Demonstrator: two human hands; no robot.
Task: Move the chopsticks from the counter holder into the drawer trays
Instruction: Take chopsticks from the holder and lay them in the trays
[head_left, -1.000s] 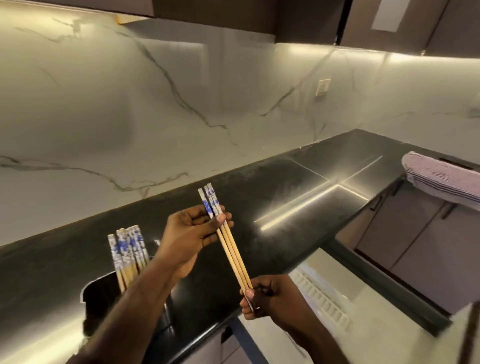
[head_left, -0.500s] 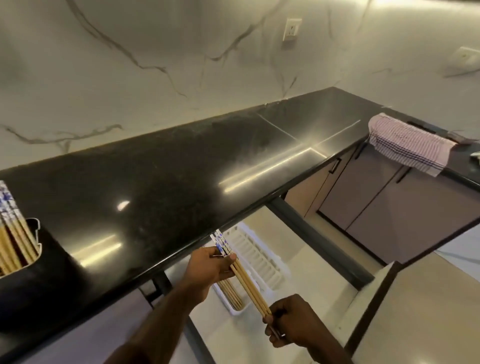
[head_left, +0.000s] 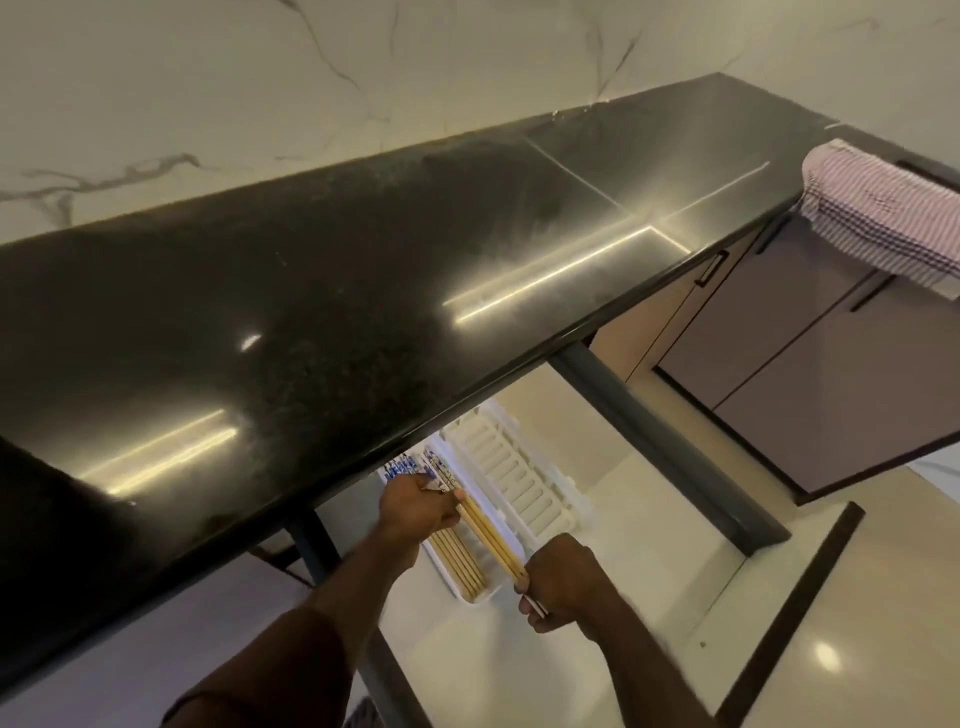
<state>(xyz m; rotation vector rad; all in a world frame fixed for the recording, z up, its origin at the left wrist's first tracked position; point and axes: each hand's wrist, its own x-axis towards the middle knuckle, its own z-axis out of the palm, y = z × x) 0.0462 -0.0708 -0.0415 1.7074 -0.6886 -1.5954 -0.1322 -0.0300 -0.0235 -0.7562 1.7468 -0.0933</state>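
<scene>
Held chopsticks (head_left: 485, 535): a small bundle is gripped at both ends above the open drawer, below the worktop (head_left: 322, 291) edge.
Left hand (head_left: 415, 512): curled round the patterned upper ends.
Right hand (head_left: 558, 584): closed round the plain tips.
Left tray (head_left: 480, 597): chopsticks are already laid in it, partly hidden by the left hand.
Right tray (head_left: 519, 478): white, ribbed, just beside.
Cloth (head_left: 883, 208): draped over the far worktop edge.

Two hands (head_left: 415, 512) (head_left: 558, 584) share one bundle of about three chopsticks (head_left: 488, 538), above two white trays (head_left: 524, 480), with several more chopsticks (head_left: 460, 564) beneath the left hand.
</scene>
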